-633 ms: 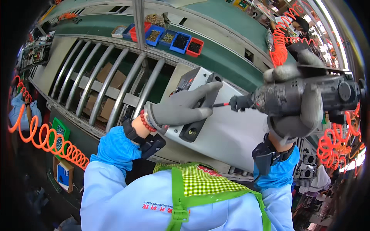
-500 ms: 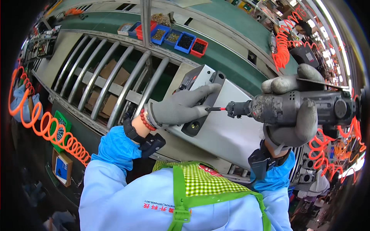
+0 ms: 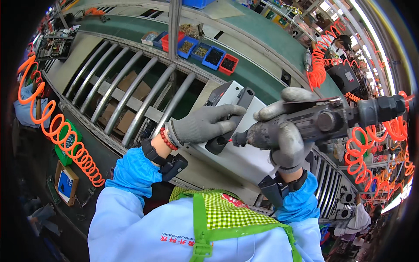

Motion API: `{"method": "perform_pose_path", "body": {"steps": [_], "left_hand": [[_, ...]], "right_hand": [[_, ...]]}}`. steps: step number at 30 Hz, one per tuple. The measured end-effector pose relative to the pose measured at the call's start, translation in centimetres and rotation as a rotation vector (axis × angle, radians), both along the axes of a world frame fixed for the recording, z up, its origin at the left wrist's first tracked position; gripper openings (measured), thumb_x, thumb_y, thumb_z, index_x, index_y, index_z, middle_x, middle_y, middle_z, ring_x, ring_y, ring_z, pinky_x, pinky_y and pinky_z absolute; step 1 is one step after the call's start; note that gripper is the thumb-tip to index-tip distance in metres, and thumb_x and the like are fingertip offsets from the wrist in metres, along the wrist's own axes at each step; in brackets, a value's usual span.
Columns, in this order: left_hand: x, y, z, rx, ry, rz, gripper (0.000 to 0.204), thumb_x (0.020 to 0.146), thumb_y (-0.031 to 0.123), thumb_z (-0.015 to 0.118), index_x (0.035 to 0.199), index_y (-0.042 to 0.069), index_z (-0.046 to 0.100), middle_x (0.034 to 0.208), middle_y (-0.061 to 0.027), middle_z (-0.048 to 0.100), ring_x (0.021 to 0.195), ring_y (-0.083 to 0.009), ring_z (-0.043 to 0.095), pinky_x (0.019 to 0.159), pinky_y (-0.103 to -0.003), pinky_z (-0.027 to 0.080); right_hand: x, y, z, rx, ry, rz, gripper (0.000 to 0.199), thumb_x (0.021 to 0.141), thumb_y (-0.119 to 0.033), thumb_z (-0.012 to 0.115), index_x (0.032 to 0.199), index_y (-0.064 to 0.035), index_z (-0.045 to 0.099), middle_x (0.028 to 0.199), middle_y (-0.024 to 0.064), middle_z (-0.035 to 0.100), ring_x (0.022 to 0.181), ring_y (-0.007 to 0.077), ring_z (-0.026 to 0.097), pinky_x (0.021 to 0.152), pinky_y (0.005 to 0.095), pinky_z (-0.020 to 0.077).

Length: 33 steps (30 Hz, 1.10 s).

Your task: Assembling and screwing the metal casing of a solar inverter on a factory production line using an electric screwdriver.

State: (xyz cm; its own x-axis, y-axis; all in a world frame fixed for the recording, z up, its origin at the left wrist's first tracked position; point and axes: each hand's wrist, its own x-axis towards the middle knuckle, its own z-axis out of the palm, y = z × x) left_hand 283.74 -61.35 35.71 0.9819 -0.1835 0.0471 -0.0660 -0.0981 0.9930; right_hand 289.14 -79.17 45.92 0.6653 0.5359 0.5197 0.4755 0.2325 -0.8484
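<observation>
Fingers (image 3: 227,114) of the left hand (image 3: 203,124), in a grey glove, lie flat and pressed on a long dark part (image 3: 230,118) near the middle of the frame. They push down on it; they are not curled round it. That dark part sits on a white panel (image 3: 244,159), which runs from the centre down to the lower right.

Right hand (image 3: 286,142), also in a grey glove, is wrapped tight round a big grey power screwdriver (image 3: 323,120) at the right of the frame. Its thin tip w/ a red bit (image 3: 230,140) points left and meets the lower end of the dark part, just below the left hand's fingers. Whether the tip sits in a screw is hard to tell, too small.

An orange coiled hose (image 3: 371,153) hangs at the right edge, near the tool's back end. Another orange coil (image 3: 61,135) curls down the left side. Grey metal rollers (image 3: 131,91) fill the upper left. Small blue and red bins (image 3: 205,54) w/ dark bits inside sit in a row at the top centre, on a green belt (image 3: 257,72). Blue sleeves and a green checked apron (image 3: 222,214) fill the bottom.
</observation>
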Motion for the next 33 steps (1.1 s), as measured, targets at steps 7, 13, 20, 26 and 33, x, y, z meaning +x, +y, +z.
{"method": "perform_pose_path", "body": {"steps": [7,13,20,26,33], "left_hand": [[0.2,0.6,-0.4,-0.046,0.028,-0.027,0.048,0.096,0.020,0.056,0.139,0.004,0.044,0.120,-0.0103,0.061,0.111,-0.0149,0.056,0.096,-0.031,0.045],[0.6,0.6,-0.5,-0.066,-0.158,-0.029,0.041,0.097,0.021,0.054,0.136,0.010,0.048,0.098,-0.0079,0.064,0.089,-0.0136,0.062,0.081,-0.030,0.051],[0.6,0.7,-1.5,-0.014,-0.156,0.004,0.042,0.095,0.026,0.059,0.133,0.010,0.051,0.097,-0.0102,0.066,0.089,-0.0144,0.063,0.082,-0.030,0.051],[1.1,0.5,-2.1,-0.055,-0.090,-0.003,0.043,0.093,0.022,0.061,0.133,0.010,0.051,0.094,-0.0079,0.067,0.083,-0.0123,0.063,0.077,-0.028,0.051],[0.4,0.3,0.0,-0.034,0.000,0.021,0.043,0.093,0.020,0.061,0.134,0.010,0.051,0.081,-0.0040,0.064,0.073,-0.0078,0.061,0.066,-0.024,0.050]], "right_hand": [[0.4,-0.4,-1.3,-0.005,0.190,0.152,0.054,0.081,-0.019,0.070,0.123,0.0021,0.043,0.089,0.0179,0.066,0.079,0.0237,0.067,0.066,0.0348,0.0593],[1.5,1.1,-0.5,-0.022,0.122,0.318,0.055,0.072,0.003,0.072,0.121,-0.0027,0.048,0.096,0.0074,0.063,0.087,0.0132,0.064,0.073,0.0278,0.0546],[-0.6,2.3,0.2,-0.077,0.416,0.158,0.053,0.070,0.004,0.074,0.116,-0.0019,0.050,0.092,0.0040,0.061,0.086,0.0095,0.062,0.073,0.0256,0.0524],[0.0,2.4,-0.5,-0.106,0.288,0.136,0.056,0.070,0.006,0.072,0.119,-0.0004,0.047,0.099,0.0061,0.058,0.088,0.0114,0.063,0.073,0.0269,0.0535],[0.2,2.5,-0.3,-0.008,0.181,0.194,0.050,0.073,0.008,0.070,0.117,0.0017,0.046,0.095,0.0087,0.058,0.084,0.0133,0.062,0.072,0.0277,0.0531]]}}
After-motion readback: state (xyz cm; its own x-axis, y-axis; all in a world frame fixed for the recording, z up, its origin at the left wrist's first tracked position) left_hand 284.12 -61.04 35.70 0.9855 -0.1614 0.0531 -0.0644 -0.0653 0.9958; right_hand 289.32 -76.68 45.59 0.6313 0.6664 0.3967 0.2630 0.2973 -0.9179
